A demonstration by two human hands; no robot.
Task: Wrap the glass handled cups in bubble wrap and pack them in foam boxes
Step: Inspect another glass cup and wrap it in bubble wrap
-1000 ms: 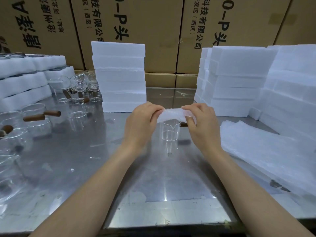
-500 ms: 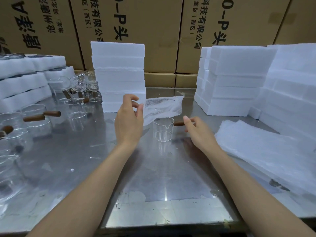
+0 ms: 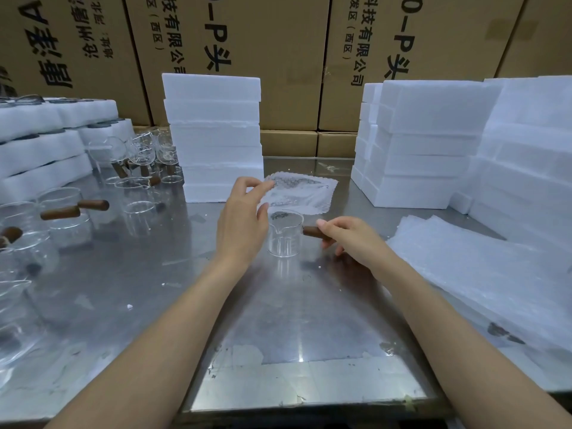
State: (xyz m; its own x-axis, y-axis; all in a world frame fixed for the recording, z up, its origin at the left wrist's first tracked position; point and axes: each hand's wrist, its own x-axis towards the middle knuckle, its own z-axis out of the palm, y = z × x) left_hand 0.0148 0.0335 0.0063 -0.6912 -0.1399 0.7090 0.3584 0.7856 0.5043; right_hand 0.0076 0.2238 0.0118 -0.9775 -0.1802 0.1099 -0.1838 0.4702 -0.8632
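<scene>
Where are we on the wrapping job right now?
Done: foam boxes stacked at left appear already filled. In hand: left hand holds a bubble wrap sheet behind an unwrapped cup; right hand grips its wooden handle. Left: many bare cups wait at left.

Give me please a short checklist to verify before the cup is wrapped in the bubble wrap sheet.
1. Cup stands upright on the metal table: ok.
2. Right hand holds the wooden handle: ok.
3. Left hand pinches the bubble wrap sheet by its left edge: ok.
4. Sheet is spread open behind the cup, not crumpled: ok.
5. Sheet is wide enough to go fully around the cup and the handle: cannot tell.
6. Foam boxes are stacked close behind for packing: ok; whether one is open and ready: cannot tell.
</scene>
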